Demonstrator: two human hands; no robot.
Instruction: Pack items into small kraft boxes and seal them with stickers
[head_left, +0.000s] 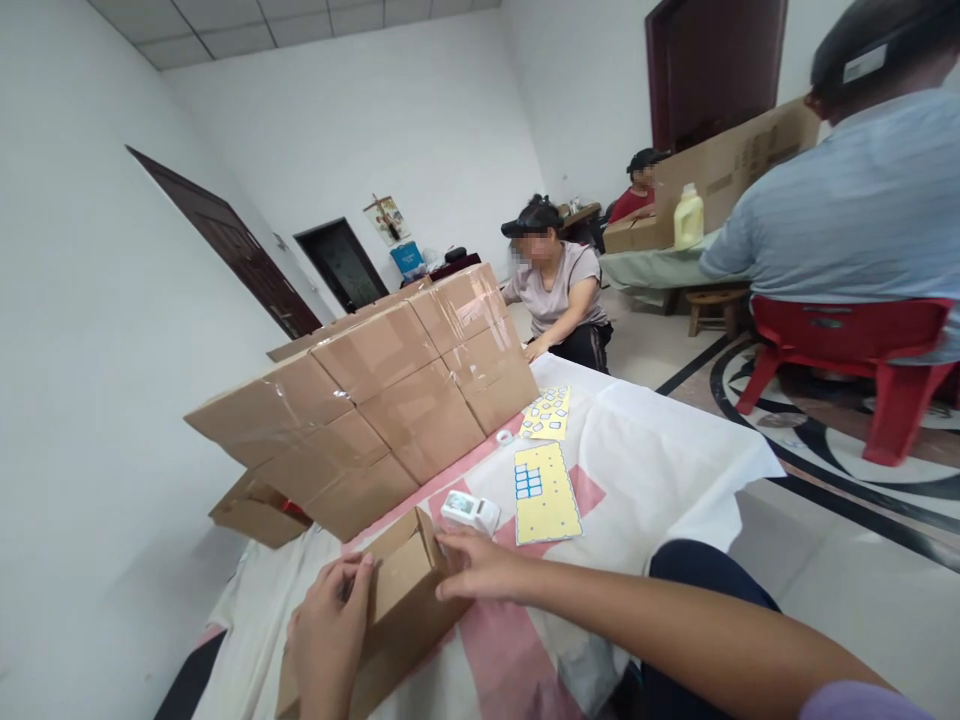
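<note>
A small brown cardboard box (405, 625) lies on the cloth-covered table right in front of me. My left hand (330, 610) is closed at the near left upper edge of the box, thumb and fingertips bent against its top. At the box's right end is my right hand (484, 568), its fingers stretched out and its thumb apart, touching the corner beside the end flap. Just beyond my right fingers sits a white device (470, 510) with a small greenish window. What lies under my left palm is hidden.
Taped cardboard boxes (420, 390) form a wall across the table. Two yellow patterned sheets (551, 515) and a small white ring (504, 437) lie right of it. An open carton (259, 512) is at left. One person (559, 285) crouches beyond; another sits on a red chair (847, 330).
</note>
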